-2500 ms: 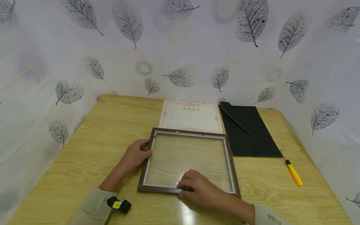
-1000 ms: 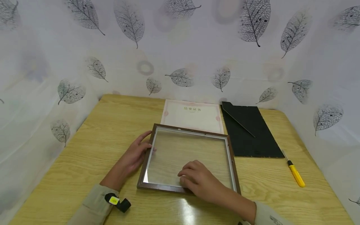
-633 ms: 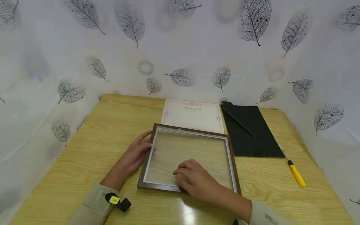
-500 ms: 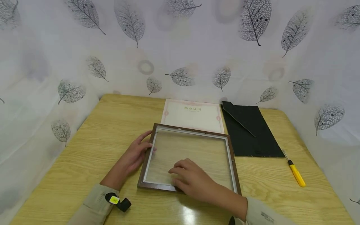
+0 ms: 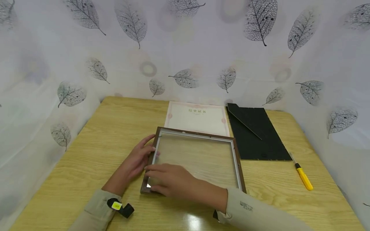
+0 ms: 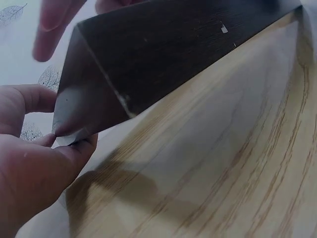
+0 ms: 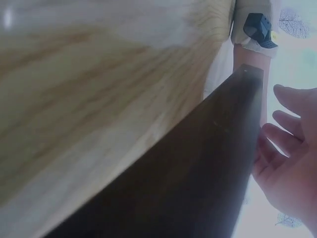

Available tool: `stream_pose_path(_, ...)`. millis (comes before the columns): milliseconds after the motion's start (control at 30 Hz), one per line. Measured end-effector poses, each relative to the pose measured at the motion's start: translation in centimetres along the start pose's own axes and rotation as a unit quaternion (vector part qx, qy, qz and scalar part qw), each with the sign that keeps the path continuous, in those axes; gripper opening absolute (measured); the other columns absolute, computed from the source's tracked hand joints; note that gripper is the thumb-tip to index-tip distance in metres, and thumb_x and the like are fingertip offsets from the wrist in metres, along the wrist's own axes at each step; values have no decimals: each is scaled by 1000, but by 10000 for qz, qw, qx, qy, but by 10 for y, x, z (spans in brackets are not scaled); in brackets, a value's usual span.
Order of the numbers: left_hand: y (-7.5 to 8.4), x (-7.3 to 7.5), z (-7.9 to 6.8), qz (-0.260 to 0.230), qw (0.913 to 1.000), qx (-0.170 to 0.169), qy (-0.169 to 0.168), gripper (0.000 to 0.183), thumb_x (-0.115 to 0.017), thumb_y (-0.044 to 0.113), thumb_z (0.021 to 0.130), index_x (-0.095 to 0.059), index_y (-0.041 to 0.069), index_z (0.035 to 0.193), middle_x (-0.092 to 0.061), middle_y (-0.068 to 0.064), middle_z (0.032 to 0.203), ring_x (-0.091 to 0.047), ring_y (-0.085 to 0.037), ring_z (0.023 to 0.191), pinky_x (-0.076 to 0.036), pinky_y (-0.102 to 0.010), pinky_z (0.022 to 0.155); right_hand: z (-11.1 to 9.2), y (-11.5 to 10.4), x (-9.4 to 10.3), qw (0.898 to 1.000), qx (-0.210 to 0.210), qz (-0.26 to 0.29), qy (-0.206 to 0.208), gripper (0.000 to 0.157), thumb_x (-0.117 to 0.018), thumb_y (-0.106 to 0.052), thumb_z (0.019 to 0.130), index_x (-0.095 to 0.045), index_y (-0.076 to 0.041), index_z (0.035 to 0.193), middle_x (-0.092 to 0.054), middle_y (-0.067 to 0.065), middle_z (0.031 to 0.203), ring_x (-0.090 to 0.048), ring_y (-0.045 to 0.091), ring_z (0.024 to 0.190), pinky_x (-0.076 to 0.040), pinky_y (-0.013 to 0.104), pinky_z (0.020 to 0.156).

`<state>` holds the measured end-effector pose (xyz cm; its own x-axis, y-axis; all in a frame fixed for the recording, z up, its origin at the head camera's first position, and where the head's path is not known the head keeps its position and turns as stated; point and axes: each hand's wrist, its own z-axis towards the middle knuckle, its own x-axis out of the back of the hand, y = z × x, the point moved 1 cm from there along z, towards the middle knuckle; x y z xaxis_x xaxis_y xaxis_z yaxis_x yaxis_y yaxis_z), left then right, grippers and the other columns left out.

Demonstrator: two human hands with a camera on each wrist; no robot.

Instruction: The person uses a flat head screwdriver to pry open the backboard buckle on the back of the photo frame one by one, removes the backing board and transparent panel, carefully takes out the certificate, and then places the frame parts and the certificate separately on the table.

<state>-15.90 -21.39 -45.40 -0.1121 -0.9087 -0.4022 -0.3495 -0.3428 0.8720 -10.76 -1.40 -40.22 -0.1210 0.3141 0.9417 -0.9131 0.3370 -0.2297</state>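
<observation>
A brown picture frame (image 5: 196, 133) with a pale inner lip and a clear pane (image 5: 199, 157) lies in front of me on the table, slightly turned. My left hand (image 5: 134, 162) holds its left side, the thumb on the rim and the fingers reaching underneath. In the left wrist view the left hand (image 6: 29, 168) has a corner of the frame (image 6: 148, 54) between thumb and fingers. Over the near left corner is my right hand (image 5: 173, 179), its fingers loosely bent. The right wrist view shows the right hand (image 7: 292, 153) beside the frame's dark side (image 7: 198, 168), not gripping it.
Behind the frame lies a pink-bordered certificate (image 5: 196, 120). A black backing board (image 5: 254, 147) with a stand leg (image 5: 244, 122) is to its right. A yellow-handled screwdriver (image 5: 303, 176) lies at the right of the wooden table (image 5: 110, 128). A leaf-patterned curtain (image 5: 179, 48) surrounds the table.
My right hand has let go of the near edge and moved left across to the near left corner. My left hand has shifted its hold on the left side, with the fingers straighter.
</observation>
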Motion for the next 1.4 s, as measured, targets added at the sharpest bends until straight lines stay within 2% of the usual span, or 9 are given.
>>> stream_pose_path(100,0,0,0,116,9999,26,-17,69,-49,4,101,-18,18,161,-44,-16,146,-62,-14,102,-54,-29,91,6,-1,-2,9998,69,-136,-86,42,-66,-36,98,-64,-16,135,-60,-2,144,-57,10,130,-47,22,106)
stream_pose_path(267,-1,0,1,164,9999,20,-29,70,-51,4,100,-19,20,160,-35,-20,155,-53,-19,119,-52,-27,95,10,-1,-6,9992,-188,-62,-350,40,-64,-35,100,-63,-17,135,-62,-5,140,-58,8,127,-49,21,102)
stream_pose_path(500,-1,2,1,30,10000,-81,-41,69,-42,-2,98,-18,17,161,-39,-20,152,-58,-18,113,-53,-27,92,13,1,-10,9994,-180,-161,-242,39,-67,-35,98,-65,-18,133,-63,-6,138,-59,7,123,-49,19,101)
stream_pose_path(700,0,2,0,-102,9997,-123,-165,74,-43,-4,97,-15,18,162,-41,-17,147,-57,-17,114,-54,-27,91,16,1,-9,9991,7,-408,-78,39,-68,-37,97,-66,-19,131,-65,-8,135,-61,9,115,-48,23,100)
stream_pose_path(1000,0,2,1,-167,9997,-99,-161,71,-47,0,100,-17,18,161,-54,-8,122,-60,-13,90,-55,-27,82,18,1,-11,9958,405,-778,274,36,-70,-40,94,-71,-20,124,-70,-10,126,-59,9,97,-47,21,84)
stream_pose_path(1233,1,1,1,-141,9998,-27,-123,68,-47,4,102,-17,17,161,-51,-9,130,-59,-12,90,-53,-25,83,19,-1,-10,9937,576,-795,544,31,-70,-42,94,-75,-20,115,-74,-11,114,-62,9,97,-48,19,84)
stream_pose_path(1400,1,2,1,-6,10000,-1,-71,67,-48,6,102,-17,17,161,-48,-11,133,-59,-12,91,-53,-26,84,19,-1,-9,9952,510,-698,469,25,-71,-39,94,-77,-22,111,-73,-11,111,-62,10,103,-50,19,90)
